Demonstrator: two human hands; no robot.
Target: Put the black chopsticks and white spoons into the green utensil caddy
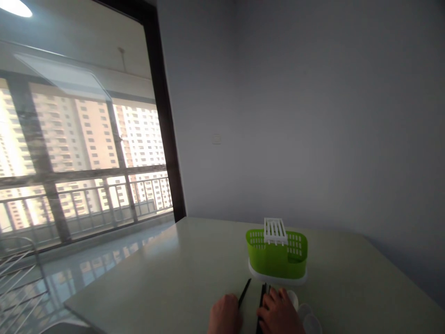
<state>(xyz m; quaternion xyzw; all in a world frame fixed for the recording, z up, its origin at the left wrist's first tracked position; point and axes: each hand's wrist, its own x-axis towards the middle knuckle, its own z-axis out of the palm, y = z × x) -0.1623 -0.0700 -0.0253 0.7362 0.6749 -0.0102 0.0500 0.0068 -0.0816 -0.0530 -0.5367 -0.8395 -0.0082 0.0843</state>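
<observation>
My left hand (225,314) is closed, and a thin black stick (245,291), much like a chopstick, juts forward from it at a slant. Just to the right, my right hand (280,311) lies with bent fingers over more black sticks (262,304) on the table, gripping them. Part of those sticks is hidden under the fingers. Against its outer side sits a small white round piece (294,299). Beyond both hands stands a green slotted basket (274,261) on a white base, with a white slatted rack (275,231) across its top.
Clear round plastic pieces (312,323) lie at the near edge of view, right of my hand. The pale table (167,273) reaches back to a grey wall (313,130). Left are a large window and a metal rack (26,278).
</observation>
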